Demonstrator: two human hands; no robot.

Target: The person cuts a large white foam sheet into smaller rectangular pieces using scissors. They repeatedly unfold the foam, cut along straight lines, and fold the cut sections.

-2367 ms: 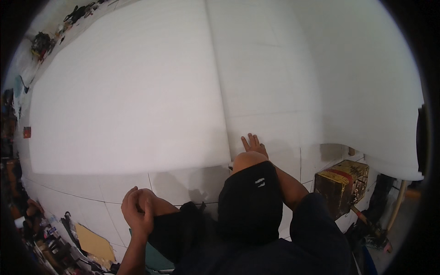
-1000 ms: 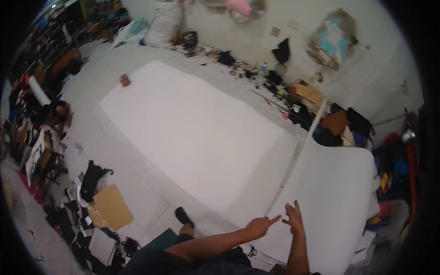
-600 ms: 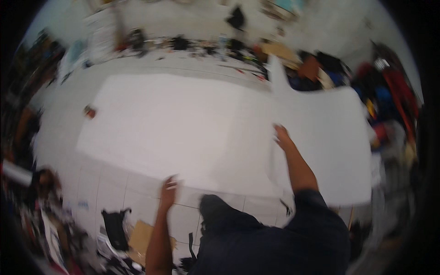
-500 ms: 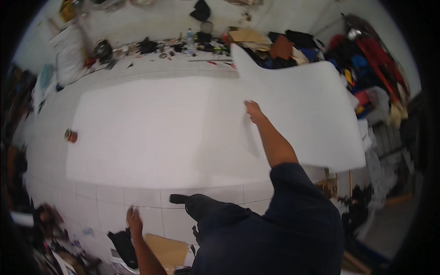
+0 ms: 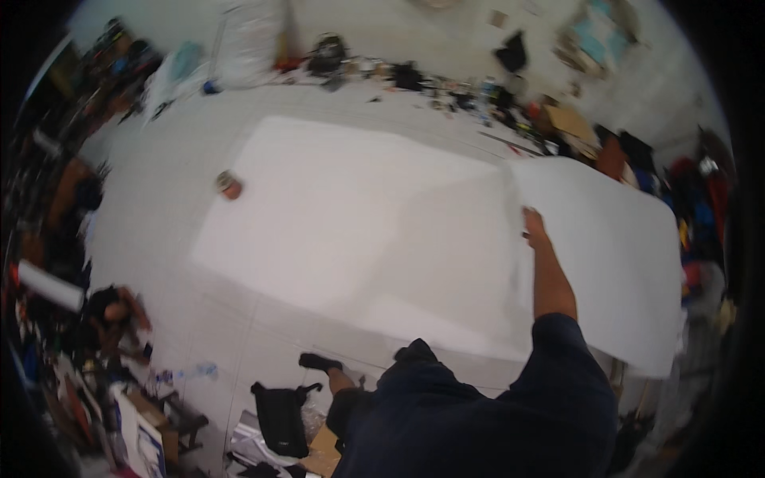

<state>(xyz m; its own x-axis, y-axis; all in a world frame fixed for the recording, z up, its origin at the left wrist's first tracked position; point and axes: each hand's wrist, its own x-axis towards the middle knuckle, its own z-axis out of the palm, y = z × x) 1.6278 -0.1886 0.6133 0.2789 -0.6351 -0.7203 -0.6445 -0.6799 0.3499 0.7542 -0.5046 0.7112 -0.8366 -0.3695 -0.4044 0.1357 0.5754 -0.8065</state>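
Note:
A large white sheet lies flat on the tiled floor. Its right part, a curved white panel, looks slightly raised; I cannot tell whether it is a fold or a separate piece. My right hand is stretched out to that panel's left edge, its fingers closed, apparently gripping the edge. My left hand is out of the picture. At the sheet's far left edge stands a small reddish-brown round can or spool. My foot in a dark sock rests on the floor just below the sheet.
A black bag and brown cardboard lie near my legs. Clutter with a clear bottle lines the far wall. A white sack stands at the back left. Someone else appears at the left, blurred.
My view has turned left, so the scene sits further right. The right panel's raised far corner has come down flatter, my right hand still at its edge. My left hand has left the picture.

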